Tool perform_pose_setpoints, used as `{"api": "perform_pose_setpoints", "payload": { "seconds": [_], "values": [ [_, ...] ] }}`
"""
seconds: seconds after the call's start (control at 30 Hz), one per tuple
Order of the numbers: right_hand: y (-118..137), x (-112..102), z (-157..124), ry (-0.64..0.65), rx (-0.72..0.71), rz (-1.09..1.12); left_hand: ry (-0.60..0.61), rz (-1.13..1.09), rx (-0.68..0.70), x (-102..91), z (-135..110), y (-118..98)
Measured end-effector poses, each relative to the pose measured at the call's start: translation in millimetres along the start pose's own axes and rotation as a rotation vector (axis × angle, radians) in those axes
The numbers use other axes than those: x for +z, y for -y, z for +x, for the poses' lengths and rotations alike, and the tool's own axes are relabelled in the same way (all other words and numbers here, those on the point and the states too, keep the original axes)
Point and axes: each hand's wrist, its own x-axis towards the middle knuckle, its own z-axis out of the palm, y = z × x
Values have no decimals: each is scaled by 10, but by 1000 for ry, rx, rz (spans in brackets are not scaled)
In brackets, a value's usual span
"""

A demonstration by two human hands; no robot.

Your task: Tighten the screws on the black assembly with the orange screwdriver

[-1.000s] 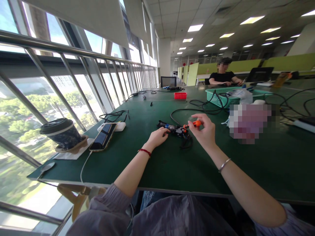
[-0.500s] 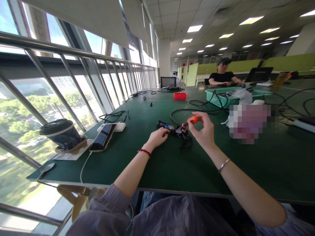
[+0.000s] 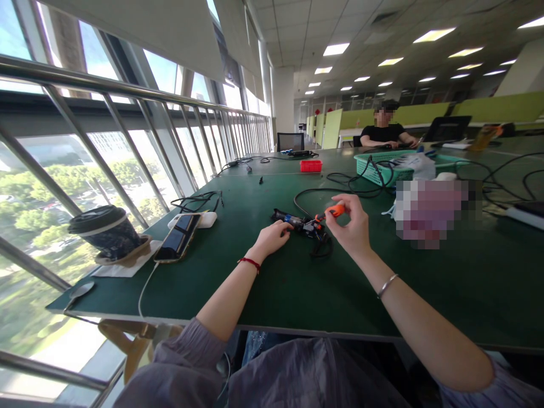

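On the green table lies a black, elongated device (image 3: 293,219) with a blue band and exposed parts at its right end; its kind is unclear. My left hand (image 3: 274,237) is closed on its near side, fingertips pressed against the body. My right hand (image 3: 352,222) pinches the orange handle of a screwdriver (image 3: 335,211) between thumb and fingers. The screwdriver slants down to the left, its shaft over the device's right part; whether the tip touches a screw is too small to tell. A black cord (image 3: 322,247) loops beside the device.
A phone (image 3: 178,238) and a lidded cup (image 3: 109,232) stand left, near the railing (image 3: 127,93). A small red box (image 3: 311,166) sits farther back. At the right are a green basket (image 3: 369,170), cables and a blurred pink item (image 3: 433,209). A person (image 3: 385,133) sits across the table.
My right hand and the screwdriver have shifted very slightly, the handle looking turned a little in the fingers. My left hand and the device stay in place.
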Motion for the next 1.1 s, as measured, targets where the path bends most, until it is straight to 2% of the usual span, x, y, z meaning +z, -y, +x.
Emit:
{"api": "perform_pose_setpoints", "payload": {
  "seconds": [0.13,0.3,0.53,0.7,0.97,1.1],
  "values": [
    [15,-9,4,35,21,-41,2,8,-2,6,8,3],
    [31,-4,3,4,-29,11,2,8,5,11,11,9],
    [30,-13,7,24,-11,-56,5,8,-3,2,0,1],
    [40,-11,10,8,-33,-4,1,8,-3,0,-2,-2],
    [25,-16,7,36,9,-63,17,8,-10,-18,-6,-18],
    [41,-17,13,21,-37,-13,14,5,-14,-19,-9,-22]
  ]
}}
